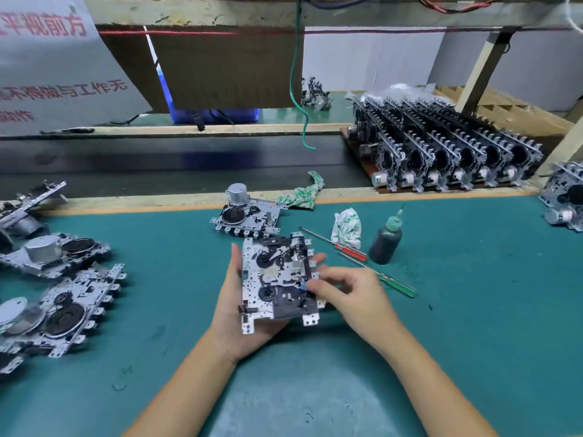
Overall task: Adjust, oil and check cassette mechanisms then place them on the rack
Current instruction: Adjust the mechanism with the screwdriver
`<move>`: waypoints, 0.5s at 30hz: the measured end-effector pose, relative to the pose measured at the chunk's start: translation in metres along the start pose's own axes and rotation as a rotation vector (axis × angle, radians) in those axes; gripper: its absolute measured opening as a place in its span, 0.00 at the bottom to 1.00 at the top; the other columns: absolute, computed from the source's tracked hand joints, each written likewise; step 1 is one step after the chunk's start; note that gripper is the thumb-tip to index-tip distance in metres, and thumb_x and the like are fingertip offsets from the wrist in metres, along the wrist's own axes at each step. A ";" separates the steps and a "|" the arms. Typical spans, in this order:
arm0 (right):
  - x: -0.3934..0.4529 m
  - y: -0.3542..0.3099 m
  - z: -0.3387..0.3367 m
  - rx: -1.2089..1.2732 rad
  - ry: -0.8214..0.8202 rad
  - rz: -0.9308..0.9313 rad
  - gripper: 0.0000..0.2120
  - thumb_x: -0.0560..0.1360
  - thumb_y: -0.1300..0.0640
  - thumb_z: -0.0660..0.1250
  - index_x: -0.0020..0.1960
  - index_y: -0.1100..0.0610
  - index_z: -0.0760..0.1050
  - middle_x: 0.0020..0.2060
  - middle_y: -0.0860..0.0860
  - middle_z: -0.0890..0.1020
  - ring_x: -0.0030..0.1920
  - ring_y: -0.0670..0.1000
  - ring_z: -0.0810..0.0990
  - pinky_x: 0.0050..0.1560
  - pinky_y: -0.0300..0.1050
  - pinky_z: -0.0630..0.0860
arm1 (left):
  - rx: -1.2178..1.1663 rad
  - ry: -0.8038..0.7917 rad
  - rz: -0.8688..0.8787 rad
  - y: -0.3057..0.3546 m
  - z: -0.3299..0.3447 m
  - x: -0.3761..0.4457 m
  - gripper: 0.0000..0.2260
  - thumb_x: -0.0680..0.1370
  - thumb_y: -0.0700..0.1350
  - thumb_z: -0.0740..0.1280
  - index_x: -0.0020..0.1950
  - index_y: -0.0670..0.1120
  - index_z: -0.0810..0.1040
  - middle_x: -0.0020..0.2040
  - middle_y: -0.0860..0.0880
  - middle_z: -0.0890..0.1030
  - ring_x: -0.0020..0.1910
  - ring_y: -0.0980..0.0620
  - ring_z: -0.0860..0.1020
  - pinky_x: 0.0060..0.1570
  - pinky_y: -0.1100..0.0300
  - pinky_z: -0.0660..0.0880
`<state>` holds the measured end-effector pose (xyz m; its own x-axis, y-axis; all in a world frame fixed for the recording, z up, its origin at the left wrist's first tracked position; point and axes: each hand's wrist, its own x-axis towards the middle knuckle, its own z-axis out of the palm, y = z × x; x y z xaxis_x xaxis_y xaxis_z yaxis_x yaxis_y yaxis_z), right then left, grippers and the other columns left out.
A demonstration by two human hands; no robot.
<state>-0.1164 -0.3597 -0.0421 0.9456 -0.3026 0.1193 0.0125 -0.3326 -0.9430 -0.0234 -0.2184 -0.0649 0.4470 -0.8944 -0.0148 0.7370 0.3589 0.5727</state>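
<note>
A metal cassette mechanism (pixel 277 282) lies face up in my left hand (pixel 235 313), which cups it from below above the green mat; the fingertips show past its right edge. My right hand (pixel 344 291) comes in from the right, and its curled fingers pinch a small part at the mechanism's right edge. The rack (pixel 372 178), a brown board at the back right, carries rows of upright mechanisms (pixel 448 146). A dark oil bottle (pixel 385 239) with a green needle tip stands to the right of my hands.
A red-handled screwdriver (pixel 344 246) and a green-handled one (pixel 391 280) lie beside the bottle. Another mechanism (pixel 249 216) lies just beyond my hands, several more (pixel 60 298) at the left, one (pixel 564 200) at the far right. Two rags (pixel 347 227) (pixel 304 192) lie near the conveyor belt (pixel 157 162).
</note>
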 end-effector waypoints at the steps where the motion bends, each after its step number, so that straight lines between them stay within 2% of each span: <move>1: 0.002 0.005 -0.005 -0.277 0.197 -0.076 0.09 0.70 0.51 0.73 0.31 0.46 0.80 0.28 0.43 0.80 0.31 0.45 0.77 0.35 0.43 0.72 | 0.014 0.064 0.005 0.000 -0.002 0.000 0.37 0.70 0.64 0.69 0.69 0.39 0.72 0.70 0.37 0.69 0.70 0.40 0.68 0.68 0.44 0.66; 2: 0.002 0.009 -0.009 -0.505 0.351 -0.132 0.08 0.70 0.51 0.74 0.32 0.48 0.80 0.29 0.44 0.80 0.32 0.48 0.77 0.35 0.45 0.72 | 0.021 0.119 0.008 0.000 -0.003 0.002 0.35 0.69 0.61 0.71 0.67 0.39 0.74 0.69 0.36 0.71 0.68 0.39 0.70 0.65 0.44 0.70; 4: 0.004 0.016 -0.018 -0.715 0.515 -0.113 0.06 0.71 0.53 0.73 0.37 0.53 0.79 0.31 0.45 0.79 0.37 0.52 0.78 0.34 0.45 0.69 | 0.025 0.182 0.005 -0.002 -0.005 0.004 0.32 0.70 0.59 0.69 0.65 0.38 0.76 0.67 0.35 0.72 0.66 0.37 0.72 0.64 0.44 0.70; 6: 0.007 0.021 -0.023 -0.843 0.481 0.029 0.05 0.72 0.52 0.70 0.45 0.53 0.78 0.40 0.47 0.80 0.46 0.52 0.76 0.37 0.46 0.68 | 0.042 0.208 -0.025 -0.004 -0.007 0.005 0.31 0.71 0.60 0.65 0.64 0.38 0.76 0.66 0.35 0.73 0.66 0.36 0.72 0.66 0.42 0.68; 9: 0.010 0.029 -0.023 -1.036 0.336 0.198 0.11 0.76 0.49 0.64 0.56 0.52 0.74 0.52 0.47 0.77 0.56 0.51 0.70 0.47 0.45 0.69 | 0.052 0.249 -0.057 -0.005 -0.010 0.008 0.31 0.71 0.59 0.64 0.63 0.37 0.76 0.65 0.34 0.74 0.64 0.35 0.74 0.64 0.41 0.70; 12: 0.011 0.031 -0.018 -1.062 0.301 0.156 0.08 0.78 0.52 0.61 0.54 0.51 0.76 0.50 0.47 0.78 0.55 0.50 0.70 0.49 0.43 0.66 | 0.007 0.275 -0.087 -0.005 -0.012 0.011 0.31 0.73 0.61 0.61 0.61 0.35 0.78 0.64 0.34 0.75 0.62 0.36 0.75 0.60 0.41 0.73; 15: 0.012 0.032 -0.016 -1.129 0.232 0.119 0.09 0.77 0.53 0.60 0.56 0.51 0.74 0.49 0.46 0.80 0.54 0.51 0.71 0.51 0.44 0.63 | 0.004 0.289 -0.117 -0.004 -0.013 0.012 0.31 0.74 0.61 0.60 0.61 0.35 0.77 0.64 0.33 0.75 0.62 0.36 0.75 0.60 0.42 0.73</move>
<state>-0.1100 -0.3882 -0.0657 0.8374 -0.5031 0.2135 -0.4804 -0.8639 -0.1515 -0.0146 -0.2269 -0.0784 0.4849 -0.8167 -0.3128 0.7903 0.2561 0.5566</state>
